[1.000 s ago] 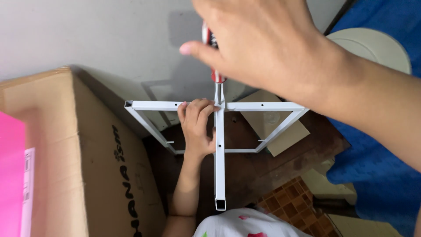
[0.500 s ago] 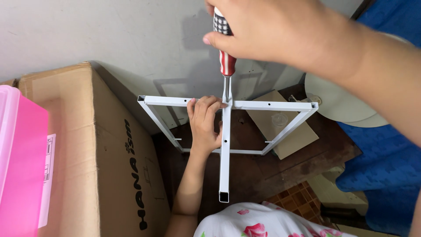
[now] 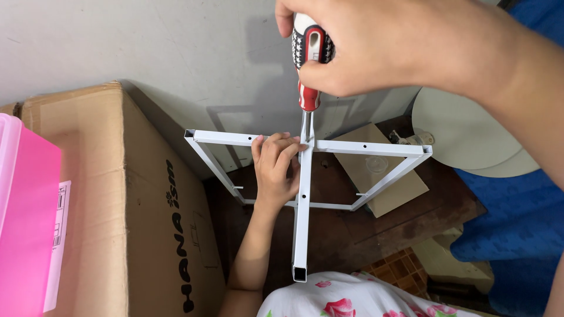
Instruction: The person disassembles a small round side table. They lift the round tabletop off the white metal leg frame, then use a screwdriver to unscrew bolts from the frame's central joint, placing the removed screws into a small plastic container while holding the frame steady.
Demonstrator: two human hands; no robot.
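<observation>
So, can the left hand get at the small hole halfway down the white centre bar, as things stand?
Probably yes. The left hand already grips the white metal frame right beside the centre bar, and the hole lies uncovered next to its fingers. The screwdriver in the right hand works higher up.

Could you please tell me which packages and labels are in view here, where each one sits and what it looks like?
Large brown cardboard box: left of the white metal frame, against the wall; dark lettering on its side.
Pink translucent plastic container: far left edge, resting on the box.
White paper label: narrow rectangle on the pink container's side, small dark print.
</observation>
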